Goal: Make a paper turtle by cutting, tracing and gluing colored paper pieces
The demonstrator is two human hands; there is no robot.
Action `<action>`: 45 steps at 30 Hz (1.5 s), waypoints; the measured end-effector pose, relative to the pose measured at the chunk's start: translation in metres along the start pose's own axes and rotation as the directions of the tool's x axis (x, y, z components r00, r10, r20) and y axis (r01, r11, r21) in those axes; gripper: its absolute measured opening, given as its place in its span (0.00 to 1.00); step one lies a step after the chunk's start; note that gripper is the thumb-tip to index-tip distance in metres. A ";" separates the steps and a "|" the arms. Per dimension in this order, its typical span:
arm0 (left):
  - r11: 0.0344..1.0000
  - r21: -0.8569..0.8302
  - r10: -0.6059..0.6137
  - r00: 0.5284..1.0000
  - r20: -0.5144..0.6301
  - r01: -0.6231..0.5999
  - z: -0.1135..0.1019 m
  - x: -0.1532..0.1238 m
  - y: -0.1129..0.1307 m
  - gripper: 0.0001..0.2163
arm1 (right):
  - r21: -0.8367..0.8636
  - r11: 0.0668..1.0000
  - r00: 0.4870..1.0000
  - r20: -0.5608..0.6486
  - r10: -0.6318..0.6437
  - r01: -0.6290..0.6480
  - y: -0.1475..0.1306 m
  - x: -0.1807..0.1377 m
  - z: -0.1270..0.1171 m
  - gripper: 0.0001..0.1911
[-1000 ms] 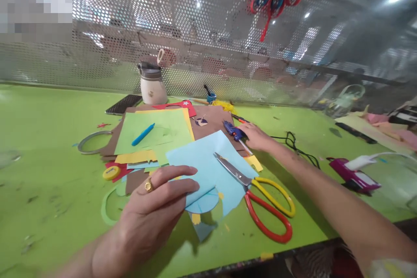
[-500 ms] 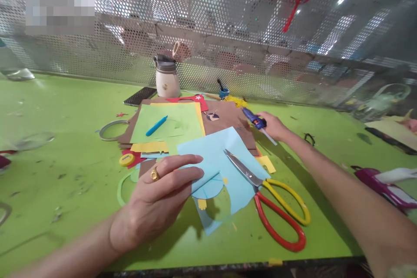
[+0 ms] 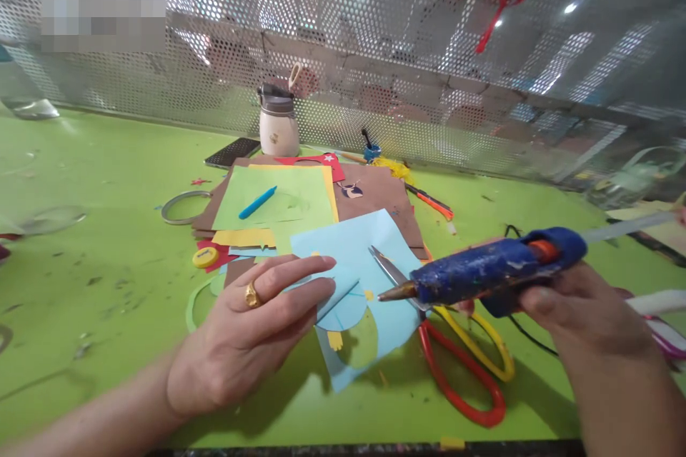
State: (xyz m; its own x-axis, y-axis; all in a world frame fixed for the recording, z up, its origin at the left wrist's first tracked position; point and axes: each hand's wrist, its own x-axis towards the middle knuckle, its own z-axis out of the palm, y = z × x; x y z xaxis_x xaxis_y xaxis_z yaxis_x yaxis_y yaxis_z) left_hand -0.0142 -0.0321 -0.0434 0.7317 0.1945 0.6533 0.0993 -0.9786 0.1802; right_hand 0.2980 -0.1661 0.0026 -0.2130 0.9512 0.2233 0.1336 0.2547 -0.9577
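Observation:
My right hand [image 3: 584, 314] grips a blue hot glue gun [image 3: 487, 271], its metal nozzle pointing left over the scissors. A clear glue stick [image 3: 629, 226] sticks out of its back end. My left hand [image 3: 257, 328], with a gold ring, has its fingers closed on a light blue paper cutout [image 3: 343, 310] with a folded edge and small yellow paper pieces at its rim. Below it lies a larger light blue sheet [image 3: 348, 228] with a cut-out gap. Scissors [image 3: 466, 378] with one red and one yellow handle rest partly on that sheet, their blades partly hidden by the glue gun.
A blue pen [image 3: 258, 202] lies on green paper [image 3: 225, 200] over brown sheets [image 3: 375, 193]. Behind stand a white flask [image 3: 279, 130] and a phone [image 3: 233, 151]. An orange cutter [image 3: 431, 201] is at the right, a tape ring [image 3: 185, 207] and yellow disc [image 3: 205, 257] at the left.
My right hand has brought the glue gun from the far right of the brown sheets to close above the scissors. The orange cutter has come into sight. My left hand has barely moved.

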 end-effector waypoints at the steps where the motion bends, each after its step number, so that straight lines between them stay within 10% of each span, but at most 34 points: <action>1: 0.999 0.014 0.034 0.999 0.007 -0.034 0.000 0.000 0.000 0.17 | -0.017 1.000 1.000 -0.007 0.006 -0.006 0.001 -0.001 0.004 0.12; 45: 0.997 -0.019 -0.070 0.995 0.065 0.071 0.001 0.000 0.008 0.20 | -0.306 0.948 0.996 -0.058 0.069 -0.083 0.007 0.005 0.009 0.14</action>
State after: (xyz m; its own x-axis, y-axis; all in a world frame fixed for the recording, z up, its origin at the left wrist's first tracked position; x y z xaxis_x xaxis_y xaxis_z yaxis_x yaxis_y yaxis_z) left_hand -0.0123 -0.0402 -0.0428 0.7653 0.2578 0.5897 0.1388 -0.9608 0.2399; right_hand 0.2891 -0.1609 -0.0045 -0.1471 0.9749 0.1671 0.4408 0.2158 -0.8712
